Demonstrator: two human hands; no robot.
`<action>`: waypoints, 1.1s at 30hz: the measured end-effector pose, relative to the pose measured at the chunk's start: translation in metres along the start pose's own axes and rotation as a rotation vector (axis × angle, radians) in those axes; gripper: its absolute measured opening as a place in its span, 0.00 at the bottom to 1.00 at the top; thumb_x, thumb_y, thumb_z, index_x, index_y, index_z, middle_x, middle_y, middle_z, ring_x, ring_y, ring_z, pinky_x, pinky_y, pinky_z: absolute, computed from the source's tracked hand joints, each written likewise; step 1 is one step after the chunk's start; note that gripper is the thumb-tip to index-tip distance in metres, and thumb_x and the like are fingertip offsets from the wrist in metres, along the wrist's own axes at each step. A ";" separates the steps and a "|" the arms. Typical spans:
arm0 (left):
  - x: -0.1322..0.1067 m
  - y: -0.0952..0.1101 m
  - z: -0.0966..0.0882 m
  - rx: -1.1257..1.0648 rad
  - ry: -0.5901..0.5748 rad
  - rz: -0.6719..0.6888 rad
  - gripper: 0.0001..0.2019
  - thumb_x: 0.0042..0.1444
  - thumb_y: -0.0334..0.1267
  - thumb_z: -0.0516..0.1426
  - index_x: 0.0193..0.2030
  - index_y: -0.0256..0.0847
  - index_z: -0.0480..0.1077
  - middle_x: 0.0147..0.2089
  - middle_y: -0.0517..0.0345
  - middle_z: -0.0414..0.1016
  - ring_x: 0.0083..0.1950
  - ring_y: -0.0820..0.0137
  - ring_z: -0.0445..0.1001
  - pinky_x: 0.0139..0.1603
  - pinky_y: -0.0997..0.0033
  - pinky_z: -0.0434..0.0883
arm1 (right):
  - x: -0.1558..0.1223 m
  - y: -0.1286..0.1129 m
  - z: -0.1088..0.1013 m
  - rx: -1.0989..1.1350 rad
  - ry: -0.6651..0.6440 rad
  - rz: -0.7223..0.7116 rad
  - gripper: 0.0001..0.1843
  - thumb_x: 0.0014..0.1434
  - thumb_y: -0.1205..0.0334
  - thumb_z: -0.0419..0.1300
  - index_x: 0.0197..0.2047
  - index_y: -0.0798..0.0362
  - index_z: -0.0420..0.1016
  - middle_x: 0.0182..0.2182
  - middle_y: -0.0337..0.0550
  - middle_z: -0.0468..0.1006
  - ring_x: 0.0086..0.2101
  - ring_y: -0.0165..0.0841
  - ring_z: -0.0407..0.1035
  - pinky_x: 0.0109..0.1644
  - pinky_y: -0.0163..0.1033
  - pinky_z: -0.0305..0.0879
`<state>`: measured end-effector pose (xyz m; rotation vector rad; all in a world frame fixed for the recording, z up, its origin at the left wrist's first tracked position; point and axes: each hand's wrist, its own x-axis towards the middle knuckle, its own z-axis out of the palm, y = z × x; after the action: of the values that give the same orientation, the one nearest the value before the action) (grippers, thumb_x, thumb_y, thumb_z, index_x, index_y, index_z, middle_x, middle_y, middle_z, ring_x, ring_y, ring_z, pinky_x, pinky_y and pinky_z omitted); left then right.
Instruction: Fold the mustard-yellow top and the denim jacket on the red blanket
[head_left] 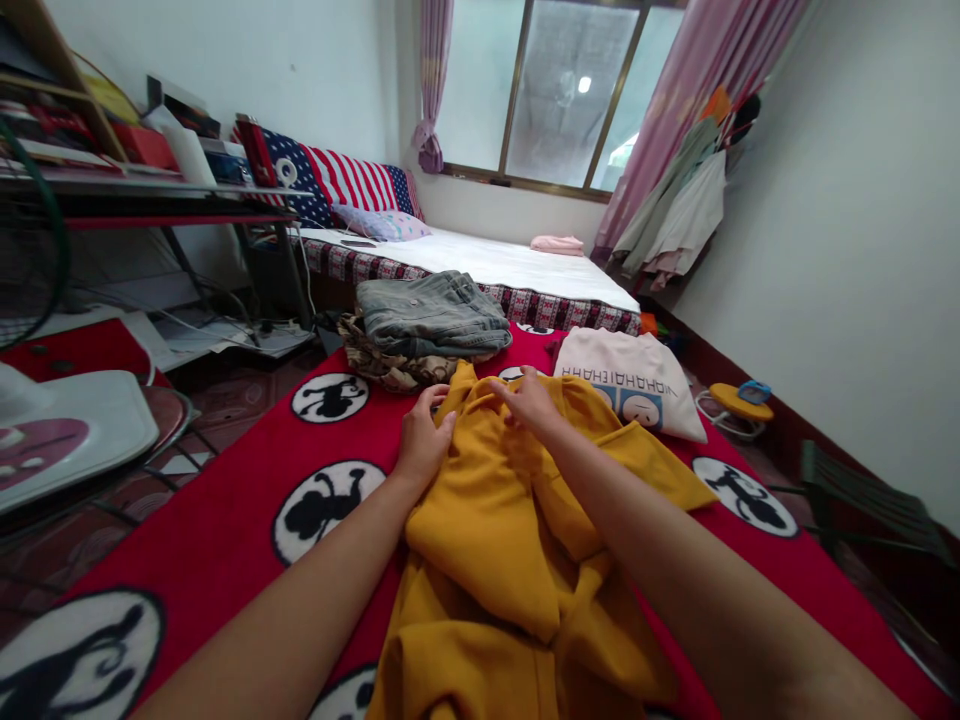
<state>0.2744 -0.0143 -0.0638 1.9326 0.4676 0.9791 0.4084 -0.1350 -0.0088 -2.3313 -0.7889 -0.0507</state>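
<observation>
Soft, thick yellow garment [487,520], matte, heaped in loose folds, with a ridged fold running down its middle. It lies on a red blanket [225,520] printed with white discs bearing black figures, and runs off the bottom of the view. One yellow flap points right, toward a disc. The top of the heap rises to a narrow gathered ridge between the hands.

Left hand [424,437] lies palm down on the garment's left side, fingers loosely spread and slightly curved, not visibly gripping. Right hand [531,403] sits at the top of the heap, fingers bent and drawn together on a fold, seemingly pinching it. Both forearms are bare and reach in from the lower corners.

Just beyond the left hand, a stack: grey denim jeans [431,315], folded flat, with a coarse woven look, atop a camouflage cloth [386,365]. The stack nearly touches the garment's top. To the right, a white printed shirt [622,380] lies folded in a slack, rounded bundle, partly under the yellow flap.

The blanket's left edge drops to a tiled floor [225,400]. Red cloth shows between the garment and that edge, and also to the right of it. Farther on, a low bed [480,262] with a white sheet and patterned border stands beyond the blanket, below a window [566,90].
</observation>
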 end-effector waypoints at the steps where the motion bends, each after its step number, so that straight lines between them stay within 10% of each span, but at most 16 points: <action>1: 0.001 -0.002 0.001 -0.050 0.011 -0.016 0.21 0.52 0.29 0.57 0.54 0.39 0.67 0.52 0.48 0.75 0.53 0.63 0.75 0.54 0.63 0.72 | 0.003 -0.002 0.004 0.041 -0.031 0.045 0.21 0.52 0.54 0.66 0.45 0.58 0.72 0.30 0.48 0.79 0.32 0.37 0.75 0.34 0.35 0.65; 5: 0.007 -0.007 0.000 -0.245 -0.017 -0.131 0.23 0.50 0.29 0.58 0.55 0.37 0.66 0.54 0.44 0.74 0.53 0.63 0.75 0.53 0.63 0.73 | 0.015 -0.009 0.013 0.181 -0.085 0.110 0.03 0.50 0.68 0.62 0.31 0.58 0.73 0.21 0.41 0.75 0.26 0.33 0.72 0.31 0.33 0.66; 12: 0.016 -0.008 -0.012 -0.479 -0.146 -0.272 0.24 0.45 0.34 0.61 0.52 0.34 0.69 0.53 0.44 0.76 0.52 0.61 0.76 0.54 0.63 0.72 | 0.001 -0.023 0.013 0.307 -0.127 0.035 0.20 0.51 0.72 0.60 0.50 0.58 0.69 0.41 0.47 0.78 0.36 0.32 0.74 0.40 0.36 0.71; 16: 0.015 -0.007 -0.016 -0.435 -0.187 -0.250 0.22 0.44 0.37 0.61 0.48 0.34 0.73 0.52 0.46 0.77 0.49 0.62 0.76 0.52 0.65 0.73 | -0.046 -0.044 -0.007 0.085 -0.125 -0.337 0.21 0.51 0.69 0.63 0.51 0.55 0.71 0.48 0.49 0.75 0.48 0.38 0.70 0.54 0.44 0.64; 21: 0.013 -0.007 -0.015 -0.414 -0.159 -0.231 0.20 0.44 0.37 0.62 0.47 0.34 0.74 0.49 0.46 0.78 0.47 0.63 0.76 0.50 0.65 0.73 | -0.142 -0.088 -0.046 -0.205 -0.389 -0.518 0.03 0.58 0.63 0.61 0.33 0.51 0.77 0.32 0.42 0.77 0.33 0.34 0.70 0.38 0.38 0.63; 24: 0.012 -0.009 -0.014 -0.411 -0.154 -0.237 0.21 0.46 0.39 0.62 0.48 0.33 0.75 0.47 0.47 0.79 0.45 0.63 0.77 0.47 0.66 0.73 | -0.199 -0.094 -0.049 -0.272 -0.472 -0.583 0.15 0.57 0.46 0.62 0.32 0.50 0.76 0.32 0.45 0.76 0.31 0.36 0.69 0.36 0.40 0.63; 27: 0.013 -0.010 -0.013 -0.423 -0.153 -0.244 0.23 0.47 0.41 0.62 0.50 0.32 0.74 0.45 0.46 0.79 0.44 0.64 0.77 0.46 0.66 0.74 | -0.237 -0.080 -0.033 -0.283 -0.453 -0.636 0.39 0.45 0.34 0.65 0.52 0.52 0.71 0.47 0.54 0.75 0.43 0.46 0.68 0.44 0.48 0.67; 29: 0.013 -0.009 -0.014 -0.421 -0.154 -0.240 0.24 0.47 0.42 0.62 0.51 0.32 0.74 0.47 0.45 0.79 0.44 0.63 0.77 0.46 0.65 0.74 | -0.250 -0.070 -0.021 -0.315 -0.467 -0.629 0.42 0.43 0.40 0.67 0.57 0.54 0.66 0.52 0.57 0.71 0.47 0.51 0.66 0.44 0.51 0.69; 33: 0.013 -0.004 -0.014 -0.355 -0.214 -0.226 0.28 0.46 0.41 0.64 0.56 0.33 0.72 0.54 0.43 0.77 0.50 0.58 0.77 0.51 0.61 0.73 | -0.250 -0.068 -0.008 -0.408 -0.510 -0.596 0.14 0.52 0.65 0.61 0.44 0.54 0.70 0.42 0.53 0.75 0.39 0.44 0.69 0.31 0.42 0.66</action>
<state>0.2715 0.0043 -0.0573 1.6014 0.3526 0.6511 0.1679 -0.2315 -0.0222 -2.4147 -1.8610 0.1436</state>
